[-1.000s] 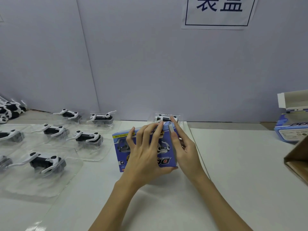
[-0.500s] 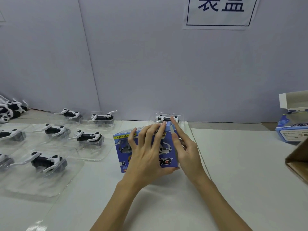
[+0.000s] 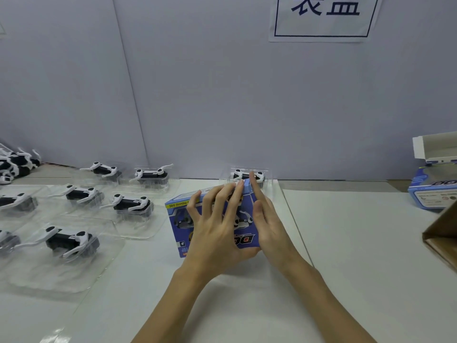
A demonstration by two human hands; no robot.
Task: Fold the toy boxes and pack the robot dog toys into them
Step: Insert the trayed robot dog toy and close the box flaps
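Observation:
A blue toy box (image 3: 179,219) with a robot dog printed on it lies tilted on the white table. My left hand (image 3: 215,229) grips it from above, fingers spread across the printed face to the far edge and thumb tucked under the near right corner. My right hand (image 3: 268,219) lies flat against the box's right side, fingers straight, index tip at the far top corner. Just behind the box, a black-and-white robot dog toy (image 3: 247,174) sits in a clear plastic tray against the wall, partly hidden by my fingers.
Several more robot dogs in clear blister trays (image 3: 131,206) cover the table's left side, with a loose heap (image 3: 14,165) at far left. A second blue box (image 3: 432,191), lid up, stands at far right. A brown carton's corner (image 3: 442,233) juts in from the right edge.
Both hands stay on the blue box in nearly the same place; only the view has shifted slightly.

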